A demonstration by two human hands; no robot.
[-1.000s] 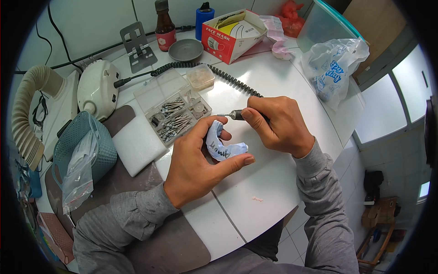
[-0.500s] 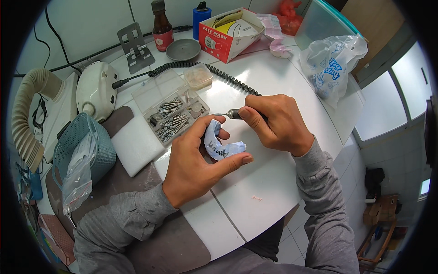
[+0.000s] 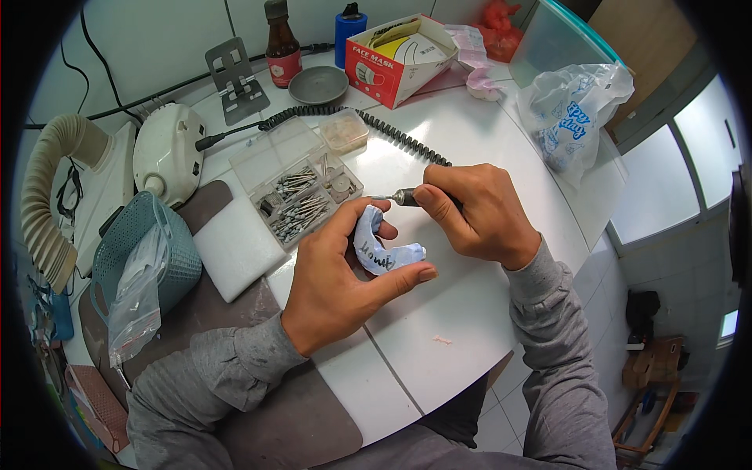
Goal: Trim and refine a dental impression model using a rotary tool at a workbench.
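Observation:
Between the fingers and thumb of my left hand [image 3: 333, 274] is a pale blue, horseshoe-shaped dental model [image 3: 380, 249] with dark handwriting on its face. My right hand [image 3: 478, 211] is closed round a dark rotary handpiece [image 3: 406, 197], whose thin metal bit points left. The bit's tip lies close to my left index fingertip and the upper end of the model; whether it touches either is too small to tell. Just beyond my left hand lies an open clear case [image 3: 280, 176] with several burs [image 3: 301, 215] in its compartments.
A coiled black cord [image 3: 384, 129] runs across the white table from a white control unit [image 3: 168, 153]. At left are a blue basket [image 3: 176, 258] and a white foam block [image 3: 239, 247]. A mask box [image 3: 399, 66], brown bottle [image 3: 283, 47] and plastic bag [image 3: 576, 117] stand farther back.
Hardly anything differs: the whole view has shifted slightly, while both hands keep their grips on the model and the handpiece.

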